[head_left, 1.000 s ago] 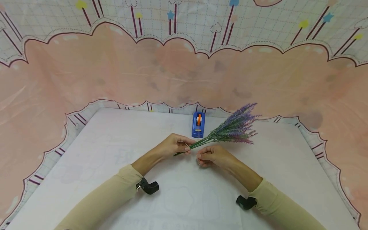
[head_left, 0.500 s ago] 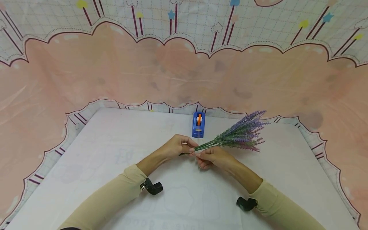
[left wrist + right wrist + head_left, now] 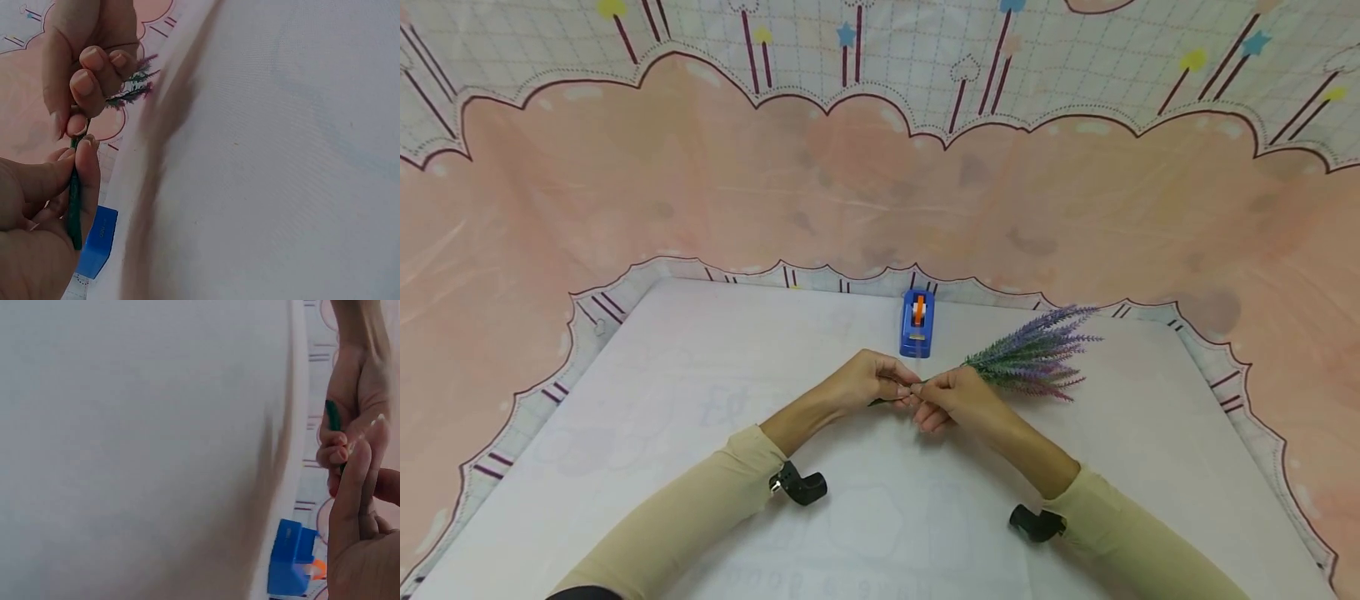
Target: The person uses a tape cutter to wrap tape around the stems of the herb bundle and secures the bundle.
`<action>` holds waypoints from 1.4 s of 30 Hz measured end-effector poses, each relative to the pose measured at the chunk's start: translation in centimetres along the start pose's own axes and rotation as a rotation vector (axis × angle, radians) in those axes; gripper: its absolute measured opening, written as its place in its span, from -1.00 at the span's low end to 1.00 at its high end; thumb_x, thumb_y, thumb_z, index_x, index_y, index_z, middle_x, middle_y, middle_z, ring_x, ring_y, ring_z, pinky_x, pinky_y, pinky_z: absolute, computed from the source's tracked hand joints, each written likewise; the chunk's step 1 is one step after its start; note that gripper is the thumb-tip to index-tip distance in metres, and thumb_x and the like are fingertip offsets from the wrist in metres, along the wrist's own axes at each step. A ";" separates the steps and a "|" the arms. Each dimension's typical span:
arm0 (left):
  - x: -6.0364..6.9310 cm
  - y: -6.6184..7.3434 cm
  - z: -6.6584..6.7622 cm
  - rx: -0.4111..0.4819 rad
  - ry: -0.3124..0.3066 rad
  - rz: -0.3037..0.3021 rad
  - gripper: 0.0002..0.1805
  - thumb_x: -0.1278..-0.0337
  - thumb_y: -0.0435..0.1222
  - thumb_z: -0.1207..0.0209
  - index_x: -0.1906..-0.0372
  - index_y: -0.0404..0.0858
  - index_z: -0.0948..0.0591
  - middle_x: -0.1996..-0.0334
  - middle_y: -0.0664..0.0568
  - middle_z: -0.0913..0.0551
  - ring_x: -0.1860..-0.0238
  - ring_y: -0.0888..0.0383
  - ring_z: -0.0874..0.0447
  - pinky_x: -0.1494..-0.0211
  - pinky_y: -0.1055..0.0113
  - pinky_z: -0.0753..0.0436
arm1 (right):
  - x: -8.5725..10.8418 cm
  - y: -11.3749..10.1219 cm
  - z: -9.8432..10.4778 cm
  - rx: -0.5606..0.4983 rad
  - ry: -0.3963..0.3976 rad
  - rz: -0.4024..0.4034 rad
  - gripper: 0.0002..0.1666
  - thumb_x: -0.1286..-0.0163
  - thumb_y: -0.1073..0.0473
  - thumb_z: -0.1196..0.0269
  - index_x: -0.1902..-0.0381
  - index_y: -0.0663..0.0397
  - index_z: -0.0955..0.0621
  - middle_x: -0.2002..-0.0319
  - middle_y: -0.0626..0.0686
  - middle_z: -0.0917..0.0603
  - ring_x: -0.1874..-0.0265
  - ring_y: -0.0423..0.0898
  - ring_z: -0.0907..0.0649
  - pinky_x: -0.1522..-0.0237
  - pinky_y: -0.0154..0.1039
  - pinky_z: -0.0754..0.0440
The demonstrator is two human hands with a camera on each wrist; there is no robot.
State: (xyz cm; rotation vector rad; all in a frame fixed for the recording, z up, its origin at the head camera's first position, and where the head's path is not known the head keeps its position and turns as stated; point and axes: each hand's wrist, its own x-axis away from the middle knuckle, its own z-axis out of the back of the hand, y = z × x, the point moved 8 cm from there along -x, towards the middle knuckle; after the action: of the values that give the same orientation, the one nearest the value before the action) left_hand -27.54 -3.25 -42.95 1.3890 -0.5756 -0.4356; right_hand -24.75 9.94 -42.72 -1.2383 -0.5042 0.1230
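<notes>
Near the middle of the head view, a bunch of artificial lavender [image 3: 1033,354] slants up to the right, with purple and pinkish spikes over green leaves. My left hand [image 3: 868,379] pinches its green stems [image 3: 74,209] between thumb and fingers close to their lower end. The stem tip sticks out past that hand. Right beside it, my right hand [image 3: 962,396] pinches the stems with thumb and forefinger, its other fingers curled below. Fingertips of both hands almost meet. The right hand covers the upper stems in the head view. Small pale glints show at its fingertips in the right wrist view.
A blue tape dispenser [image 3: 917,323] with an orange hub stands just beyond the hands. The white tabletop [image 3: 625,433] extends around them. A pink and white patterned cloth [image 3: 737,192] hangs behind the table's far edge.
The lavender and left hand have shifted right and slightly down. My right hand, earlier apart from the stems, has come up to them beside the left fingertips. The tape dispenser stays put.
</notes>
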 end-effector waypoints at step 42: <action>-0.6 0.1 0.8 -0.144 -0.034 0.018 -0.75 -0.32 -0.52 -0.17 -0.02 -0.42 -0.73 0.17 -0.28 -0.77 0.30 0.07 -0.75 0.24 0.37 -0.64 | 2.1 -5.9 0.1 1.270 0.335 0.764 -0.85 -0.20 0.05 -0.52 0.33 -0.08 -0.78 0.43 -0.13 -0.74 0.51 -0.16 -0.68 0.42 -0.20 -0.63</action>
State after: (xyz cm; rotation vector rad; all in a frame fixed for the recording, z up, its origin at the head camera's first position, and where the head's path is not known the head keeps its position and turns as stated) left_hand -28.52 -3.55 -42.84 1.2400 -0.5725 -0.4779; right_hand -24.03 8.82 -36.61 -0.1124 0.3731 0.7413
